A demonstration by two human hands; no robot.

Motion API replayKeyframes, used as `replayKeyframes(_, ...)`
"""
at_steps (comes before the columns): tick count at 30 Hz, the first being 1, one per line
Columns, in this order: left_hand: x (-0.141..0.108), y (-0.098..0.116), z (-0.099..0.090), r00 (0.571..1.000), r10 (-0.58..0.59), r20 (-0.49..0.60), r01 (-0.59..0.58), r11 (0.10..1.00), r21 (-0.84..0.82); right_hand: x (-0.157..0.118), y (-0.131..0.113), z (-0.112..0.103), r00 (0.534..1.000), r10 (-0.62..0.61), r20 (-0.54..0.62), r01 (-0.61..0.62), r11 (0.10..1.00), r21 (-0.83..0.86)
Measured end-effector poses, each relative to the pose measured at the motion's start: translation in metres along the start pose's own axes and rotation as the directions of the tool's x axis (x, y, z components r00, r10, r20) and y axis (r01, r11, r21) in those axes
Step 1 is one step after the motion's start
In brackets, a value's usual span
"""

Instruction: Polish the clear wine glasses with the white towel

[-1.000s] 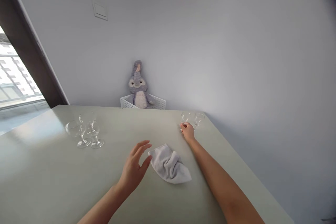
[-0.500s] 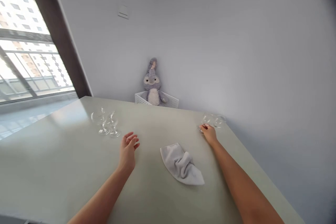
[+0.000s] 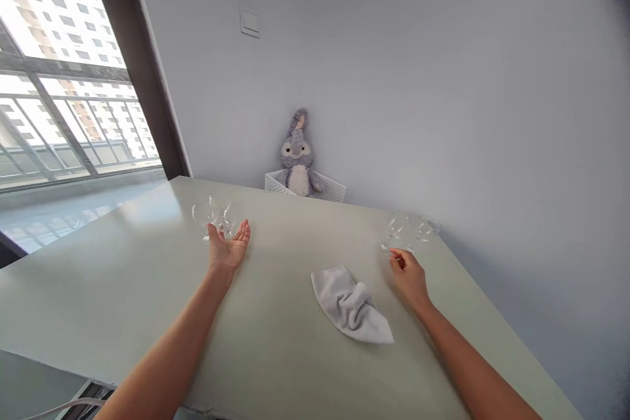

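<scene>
My left hand (image 3: pixel 229 249) is open, with its thumb and fingers spread, just in front of two clear stemmed glasses on the left. One is the left-hand glass (image 3: pixel 197 213); the other glass (image 3: pixel 227 211) is partly hidden by my fingers, and whether they touch it I cannot tell. On the right, my right hand (image 3: pixel 409 275) is loosely curled with nothing visible in it, just short of the foot of a clear stemmed glass (image 3: pixel 395 228). Beside that stands another clear glass (image 3: pixel 427 228). Between my forearms lies a crumpled light grey cloth (image 3: pixel 350 305).
The pale green table (image 3: pixel 275 249) meets the wall at its far side. A plush rabbit (image 3: pixel 298 161) sits in a white perforated basket (image 3: pixel 332 190) behind the far edge. A cable (image 3: pixel 73 401) shows below the table at lower left. A window (image 3: pixel 73 98) is at left.
My left hand has moved forward to the left glasses and opened wider. My right hand has come off the right glass's foot and drawn back slightly. The view has shifted a little.
</scene>
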State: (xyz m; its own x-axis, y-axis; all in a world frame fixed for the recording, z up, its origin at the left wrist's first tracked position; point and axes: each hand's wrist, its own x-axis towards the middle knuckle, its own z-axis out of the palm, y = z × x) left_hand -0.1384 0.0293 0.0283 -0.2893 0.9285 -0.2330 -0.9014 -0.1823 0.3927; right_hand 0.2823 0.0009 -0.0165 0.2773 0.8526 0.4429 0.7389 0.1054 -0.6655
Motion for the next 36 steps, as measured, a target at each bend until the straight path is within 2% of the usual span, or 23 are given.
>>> replayKeyframes(2,0.005,0.001,0.000,1.000,0.001,0.001,-0.001,1.000,-0.019,-0.023,-0.041,-0.004,0.980,-0.187,0.075,0.184,0.982,0.043)
replayKeyframes(3,0.008,0.001,0.000,1.000,0.005,-0.014,-0.005,0.999,-0.035,-0.035,-0.061,-0.004,0.948,-0.280,0.153,0.276,0.960,0.047)
replayKeyframes(5,0.011,-0.001,0.001,0.999,-0.001,-0.045,-0.002,0.998,-0.065,-0.059,-0.095,0.002,0.814,-0.457,0.358,0.480,0.877,0.027)
replayKeyframes(6,0.011,-0.004,0.002,0.999,-0.017,-0.048,0.013,0.998,-0.069,-0.069,-0.106,0.007,0.758,-0.497,0.422,0.558,0.829,-0.026)
replayKeyframes(7,0.011,-0.007,0.003,0.998,-0.040,-0.041,0.038,0.997,-0.064,-0.078,-0.114,0.013,0.716,-0.505,0.482,0.613,0.785,-0.088)
replayKeyframes(8,0.009,-0.012,0.005,0.997,-0.071,-0.028,0.069,0.996,-0.050,-0.085,-0.118,0.021,0.695,-0.485,0.531,0.643,0.750,-0.156)
replayKeyframes(10,0.003,-0.025,0.011,0.991,-0.134,0.009,0.134,0.991,-0.003,-0.090,-0.118,0.036,0.696,-0.404,0.594,0.637,0.729,-0.250)
replayKeyframes(11,-0.001,-0.033,0.014,0.986,-0.162,0.024,0.162,0.987,0.024,-0.088,-0.115,0.043,0.707,-0.364,0.607,0.608,0.751,-0.258)
replayKeyframes(13,-0.008,-0.051,0.021,0.976,-0.210,0.054,0.204,0.975,0.092,-0.076,-0.108,0.052,0.754,-0.302,0.583,0.486,0.854,-0.185)
replayKeyframes(15,-0.013,-0.067,0.027,0.965,-0.242,0.102,0.221,0.958,0.181,-0.057,-0.104,0.054,0.844,-0.182,0.505,0.216,0.976,-0.008)
replayKeyframes(16,-0.015,-0.074,0.029,0.959,-0.248,0.135,0.213,0.950,0.228,-0.047,-0.103,0.052,0.885,-0.082,0.458,0.031,0.992,0.119)
replayKeyframes(17,-0.017,-0.081,0.030,0.953,-0.246,0.176,0.192,0.943,0.273,-0.036,-0.103,0.049,0.907,0.028,0.420,-0.152,0.953,0.264)
replayKeyframes(18,-0.018,-0.087,0.029,0.946,-0.236,0.221,0.160,0.936,0.314,-0.026,-0.105,0.045,0.911,0.130,0.391,-0.298,0.862,0.409)
replayKeyframes(19,-0.020,-0.092,0.028,0.939,-0.220,0.263,0.120,0.929,0.349,-0.017,-0.108,0.040,0.907,0.205,0.367,-0.387,0.749,0.539)
replayKeyframes(20,-0.021,-0.096,0.026,0.933,-0.201,0.299,0.077,0.922,0.379,-0.010,-0.113,0.036,0.907,0.248,0.340,-0.417,0.646,0.640)
replayKeyframes(21,-0.023,-0.100,0.023,0.927,-0.183,0.328,0.037,0.914,0.405,-0.005,-0.118,0.031,0.913,0.267,0.309,-0.409,0.579,0.706)
replayKeyframes(22,-0.025,-0.103,0.020,0.921,-0.168,0.351,0.003,0.905,0.426,-0.003,-0.125,0.028,0.924,0.267,0.273,-0.379,0.553,0.742)
replayKeyframes(25,-0.035,-0.111,0.009,0.908,-0.161,0.386,-0.049,0.876,0.480,-0.007,-0.147,0.029,0.966,0.193,0.172,-0.256,0.624,0.738)
replayKeyframes(27,-0.042,-0.114,0.004,0.893,-0.180,0.412,-0.062,0.858,0.510,-0.018,-0.159,0.039,0.978,0.079,0.192,-0.193,0.690,0.698)
replayKeyframes(29,-0.046,-0.114,0.001,0.883,-0.199,0.426,-0.067,0.844,0.532,-0.030,-0.166,0.053,0.952,-0.058,0.302,-0.165,0.731,0.662)
replayKeyframes(31,-0.048,-0.113,0.000,0.883,-0.211,0.419,-0.069,0.824,0.562,-0.041,-0.168,0.066,0.899,-0.156,0.410,-0.158,0.757,0.634)
replayKeyframes(33,-0.048,-0.110,0.001,0.890,-0.208,0.406,-0.087,0.796,0.599,-0.049,-0.165,0.074,0.856,-0.192,0.479,-0.167,0.775,0.610)
replayKeyframes(36,-0.049,-0.108,0.002,0.879,-0.207,0.431,-0.126,0.769,0.627,-0.053,-0.156,0.077,0.822,-0.222,0.524,-0.163,0.790,0.591)
